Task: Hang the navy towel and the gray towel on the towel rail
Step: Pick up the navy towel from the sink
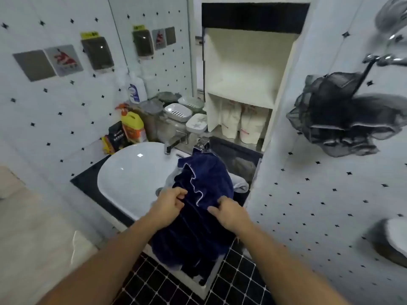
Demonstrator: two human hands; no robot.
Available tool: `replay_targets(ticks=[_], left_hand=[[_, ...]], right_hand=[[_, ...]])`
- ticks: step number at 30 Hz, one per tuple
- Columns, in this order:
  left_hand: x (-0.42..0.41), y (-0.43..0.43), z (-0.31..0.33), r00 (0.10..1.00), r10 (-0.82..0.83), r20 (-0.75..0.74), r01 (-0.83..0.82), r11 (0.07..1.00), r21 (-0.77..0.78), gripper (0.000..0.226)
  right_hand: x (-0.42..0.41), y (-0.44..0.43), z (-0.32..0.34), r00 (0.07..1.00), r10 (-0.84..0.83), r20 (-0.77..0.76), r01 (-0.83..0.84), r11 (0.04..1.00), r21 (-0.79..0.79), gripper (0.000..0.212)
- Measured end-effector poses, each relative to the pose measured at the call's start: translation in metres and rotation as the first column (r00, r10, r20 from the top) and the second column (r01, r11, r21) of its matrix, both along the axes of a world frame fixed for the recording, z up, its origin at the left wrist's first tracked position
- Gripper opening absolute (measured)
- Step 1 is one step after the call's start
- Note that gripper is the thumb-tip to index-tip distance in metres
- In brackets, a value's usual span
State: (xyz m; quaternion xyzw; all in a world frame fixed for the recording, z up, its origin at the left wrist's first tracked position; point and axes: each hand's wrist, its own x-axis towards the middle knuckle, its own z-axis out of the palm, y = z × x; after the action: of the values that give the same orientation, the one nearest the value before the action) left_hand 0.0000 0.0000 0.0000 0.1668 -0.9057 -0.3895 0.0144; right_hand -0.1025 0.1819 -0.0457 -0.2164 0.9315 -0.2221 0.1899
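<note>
The navy towel (204, 179) lies bunched on the right edge of the white sink (132, 175) and drapes down over the counter front. My left hand (170, 203) pinches its left side. My right hand (229, 213) grips its right side. Under the navy towel a pale gray towel (240, 183) pokes out at the right. High on the right wall is a chrome towel rail (387, 58), blurred, with a dark mesh cloth (339, 115) hanging from it.
Bottles, a yellow jug (132, 126) and soap dishes (178, 112) crowd the counter behind the chrome tap (170, 145). A white shelf niche (242, 89) stands behind the sink. The tiled wall at the right is close to my right arm.
</note>
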Motion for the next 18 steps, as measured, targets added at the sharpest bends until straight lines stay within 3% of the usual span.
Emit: replay_targets(ticks=[3,6,10,12,14,16,18], left_hand=[[-0.021,-0.023,-0.017,0.999,-0.037,0.005,0.037,0.999,-0.033,0.036],[-0.036,-0.04,-0.029,0.997,-0.071,0.043,0.073,0.997,-0.038,0.038],[-0.061,-0.047,-0.021,0.979,-0.2,0.049,0.206,0.956,-0.208,0.05],[-0.079,-0.034,-0.007,0.957,-0.289,0.036,0.286,0.909,-0.303,0.064],[-0.099,-0.012,0.012,0.916,-0.401,-0.006,0.375,0.861,-0.344,0.077],[-0.118,0.011,0.036,0.895,-0.441,-0.069,0.413,0.877,-0.246,0.081],[-0.136,0.03,0.065,0.905,-0.395,-0.156,0.38,0.917,-0.118,0.069]], right_hand=[[-0.017,-0.047,-0.018,0.992,-0.125,-0.002,0.125,0.992,0.023,0.074],[-0.029,-0.073,-0.03,0.984,-0.161,0.076,0.159,0.987,0.028,0.048],[-0.056,-0.061,-0.021,0.984,-0.122,0.129,0.145,0.971,-0.19,0.006],[-0.065,-0.05,0.002,0.988,-0.087,0.124,0.124,0.933,-0.337,0.022],[-0.07,-0.037,0.035,0.984,-0.074,0.164,0.146,0.858,-0.492,0.02],[-0.074,-0.024,0.07,0.978,-0.109,0.177,0.197,0.756,-0.624,0.021],[-0.078,-0.007,0.101,0.97,-0.182,0.16,0.242,0.676,-0.696,0.017]])
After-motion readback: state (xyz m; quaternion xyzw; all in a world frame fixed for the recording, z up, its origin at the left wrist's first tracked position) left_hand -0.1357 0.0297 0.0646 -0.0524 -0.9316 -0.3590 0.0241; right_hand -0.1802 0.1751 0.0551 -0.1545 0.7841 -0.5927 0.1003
